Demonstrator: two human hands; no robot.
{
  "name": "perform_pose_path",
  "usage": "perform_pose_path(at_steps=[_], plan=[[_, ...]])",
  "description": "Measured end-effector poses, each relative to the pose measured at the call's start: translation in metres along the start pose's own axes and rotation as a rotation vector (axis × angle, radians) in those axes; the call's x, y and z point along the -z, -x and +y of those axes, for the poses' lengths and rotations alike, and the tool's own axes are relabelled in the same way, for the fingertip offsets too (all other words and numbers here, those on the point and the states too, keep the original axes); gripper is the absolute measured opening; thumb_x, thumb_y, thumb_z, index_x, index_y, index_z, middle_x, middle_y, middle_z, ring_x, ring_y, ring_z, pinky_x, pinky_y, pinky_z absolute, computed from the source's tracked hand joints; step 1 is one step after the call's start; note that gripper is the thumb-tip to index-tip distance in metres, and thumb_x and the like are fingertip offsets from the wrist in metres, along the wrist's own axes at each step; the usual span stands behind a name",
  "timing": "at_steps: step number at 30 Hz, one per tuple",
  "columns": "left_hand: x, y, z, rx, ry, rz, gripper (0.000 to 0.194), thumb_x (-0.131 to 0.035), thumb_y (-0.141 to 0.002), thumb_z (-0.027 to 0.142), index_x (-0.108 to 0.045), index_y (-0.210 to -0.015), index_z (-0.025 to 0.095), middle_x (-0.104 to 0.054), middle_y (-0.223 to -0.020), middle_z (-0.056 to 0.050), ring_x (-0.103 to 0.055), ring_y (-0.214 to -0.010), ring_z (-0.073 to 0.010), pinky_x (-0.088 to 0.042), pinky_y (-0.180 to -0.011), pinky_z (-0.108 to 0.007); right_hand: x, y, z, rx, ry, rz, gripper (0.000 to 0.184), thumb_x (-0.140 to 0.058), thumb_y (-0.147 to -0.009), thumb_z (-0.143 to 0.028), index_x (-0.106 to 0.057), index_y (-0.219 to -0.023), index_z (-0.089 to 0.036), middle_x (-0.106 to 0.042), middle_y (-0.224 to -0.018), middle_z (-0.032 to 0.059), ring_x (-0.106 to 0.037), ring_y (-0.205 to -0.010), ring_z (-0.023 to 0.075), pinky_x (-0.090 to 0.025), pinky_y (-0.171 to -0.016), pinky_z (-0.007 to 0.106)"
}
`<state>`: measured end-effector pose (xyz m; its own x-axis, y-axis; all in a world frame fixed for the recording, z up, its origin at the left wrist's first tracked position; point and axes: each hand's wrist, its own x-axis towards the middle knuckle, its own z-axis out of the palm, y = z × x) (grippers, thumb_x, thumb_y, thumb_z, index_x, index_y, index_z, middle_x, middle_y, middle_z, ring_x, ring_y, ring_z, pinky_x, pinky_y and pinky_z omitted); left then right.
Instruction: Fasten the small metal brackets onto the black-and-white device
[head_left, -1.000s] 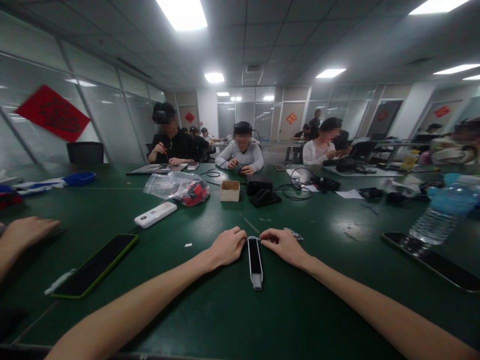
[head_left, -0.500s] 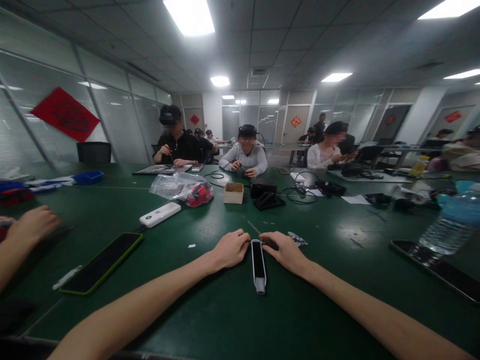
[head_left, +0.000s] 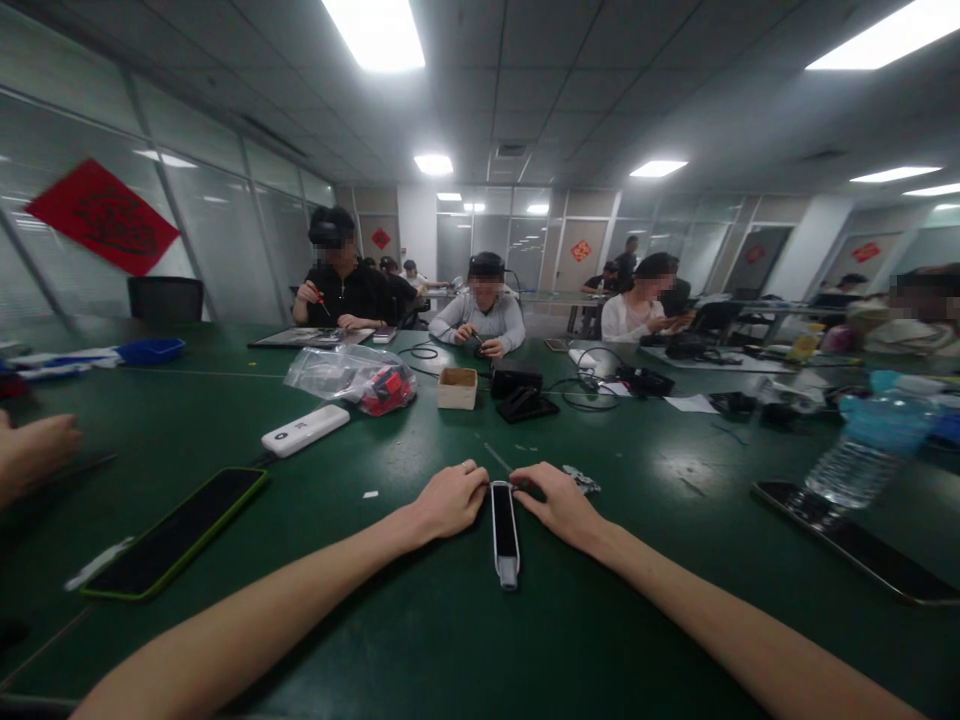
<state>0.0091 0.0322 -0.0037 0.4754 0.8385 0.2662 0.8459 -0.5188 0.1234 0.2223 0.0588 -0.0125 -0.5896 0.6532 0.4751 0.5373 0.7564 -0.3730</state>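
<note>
A slim white handheld device (head_left: 505, 530) with a long black screen and a grey tip lies flat on the green table, tip towards me. At its far left corner is my left hand (head_left: 452, 500), fingers curled together; whatever they pinch, if anything, is hidden. My right hand (head_left: 559, 503) rests just right of the device's far end. Its thumb and forefinger are a little apart near the edge, and I see nothing held between them. A thin pale strip (head_left: 496, 457) lies just beyond the fingertips. Crumpled silvery scraps (head_left: 582, 478) are behind my right hand.
To the left are a green-edged phone (head_left: 176, 535), a white power bank (head_left: 306, 432) and another person's hand (head_left: 37, 455). Ahead stand a small box (head_left: 457, 390), a plastic bag (head_left: 349, 378) and a black stand (head_left: 525, 400). A water bottle (head_left: 862, 450) and dark phone (head_left: 847, 540) are right.
The whole view has swung slightly to the right, so things sit further left in it. My hands stay around the device's far end, which remains on the table.
</note>
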Motion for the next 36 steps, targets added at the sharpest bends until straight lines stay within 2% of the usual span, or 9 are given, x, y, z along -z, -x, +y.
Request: perform_pose_path(at_steps=[3, 6, 9, 12, 17, 25, 31, 36], plan=[[0.001, 0.0, 0.0, -0.006, 0.014, 0.012, 0.017, -0.036, -0.089, 0.022, -0.053, -0.092, 0.019, -0.055, -0.088, -0.004, -0.055, -0.075, -0.0163, -0.043, -0.066, -0.027, 0.016, 0.0, 0.007, 0.095, 0.11, 0.009, 0.023, -0.057, -0.082, -0.02, -0.059, -0.105, -0.018, -0.064, -0.101, 0.0072, -0.056, -0.094, 0.0209, -0.045, -0.081, 0.037], [0.002, 0.0, 0.0, -0.013, 0.043, 0.019, 0.018, -0.036, -0.089, 0.022, -0.053, -0.092, 0.019, -0.055, -0.088, -0.004, -0.055, -0.075, -0.016, -0.043, -0.066, -0.026, 0.042, 0.004, 0.02, 0.171, 0.206, -0.006, 0.022, -0.052, -0.083, -0.016, -0.06, -0.103, -0.018, -0.063, -0.101, 0.0076, -0.054, -0.094, 0.0209, -0.042, -0.081, 0.037], [0.003, 0.0, 0.0, -0.016, 0.062, 0.021, 0.018, -0.036, -0.089, 0.022, -0.053, -0.091, 0.018, -0.055, -0.088, -0.004, -0.055, -0.074, -0.0156, -0.043, -0.065, -0.026, 0.065, 0.008, 0.029, 0.192, 0.29, -0.08, 0.02, -0.05, -0.08, -0.013, -0.063, -0.096, -0.017, -0.063, -0.096, 0.0078, -0.053, -0.092, 0.021, -0.04, -0.079, 0.036], [0.002, 0.0, 0.0, -0.022, 0.069, 0.03, 0.017, -0.037, -0.089, 0.022, -0.053, -0.091, 0.018, -0.055, -0.088, -0.004, -0.055, -0.074, -0.0155, -0.043, -0.065, -0.026, 0.076, 0.01, 0.028, 0.148, 0.338, -0.193, 0.018, -0.052, -0.079, -0.016, -0.065, -0.09, -0.017, -0.062, -0.089, 0.0069, -0.052, -0.085, 0.0199, -0.039, -0.074, 0.034], [0.002, 0.0, -0.001, -0.023, 0.065, 0.027, 0.017, -0.036, -0.09, 0.023, -0.053, -0.091, 0.018, -0.054, -0.087, -0.004, -0.055, -0.073, -0.0154, -0.043, -0.065, -0.026, 0.069, 0.009, 0.014, 0.099, 0.329, -0.356, 0.015, -0.056, -0.079, -0.026, -0.068, -0.086, -0.02, -0.06, -0.086, 0.0057, -0.051, -0.08, 0.0189, -0.038, -0.071, 0.032], [0.001, 0.0, 0.0, -0.017, 0.044, 0.018, 0.017, -0.036, -0.089, 0.023, -0.053, -0.091, 0.018, -0.055, -0.088, -0.005, -0.055, -0.074, -0.0158, -0.043, -0.065, -0.026, 0.06, 0.005, 0.008, 0.055, 0.403, -0.441, 0.017, -0.052, -0.085, -0.028, -0.067, -0.088, -0.02, -0.06, -0.087, 0.005, -0.052, -0.082, 0.018, -0.038, -0.073, 0.03], [0.002, 0.0, 0.001, -0.002, 0.025, 0.002, 0.017, -0.036, -0.089, 0.023, -0.052, -0.091, 0.018, -0.055, -0.089, -0.004, -0.056, -0.077, -0.0161, -0.043, -0.069, -0.027, 0.049, 0.003, -0.005, -0.001, 0.512, -0.399, 0.014, -0.051, -0.083, -0.021, -0.064, -0.08, -0.015, -0.059, -0.08, 0.0061, -0.052, -0.074, 0.0164, -0.038, -0.066, 0.027], [0.004, 0.0, 0.002, 0.013, 0.029, -0.002, 0.016, -0.036, -0.089, 0.023, -0.051, -0.092, 0.019, -0.055, -0.09, -0.004, -0.056, -0.077, -0.0162, -0.043, -0.068, -0.027, 0.04, 0.004, -0.001, 0.018, 0.578, -0.308, 0.015, -0.048, -0.084, -0.018, -0.059, -0.074, -0.014, -0.058, -0.076, 0.0063, -0.051, -0.071, 0.0165, -0.037, -0.064, 0.028]])
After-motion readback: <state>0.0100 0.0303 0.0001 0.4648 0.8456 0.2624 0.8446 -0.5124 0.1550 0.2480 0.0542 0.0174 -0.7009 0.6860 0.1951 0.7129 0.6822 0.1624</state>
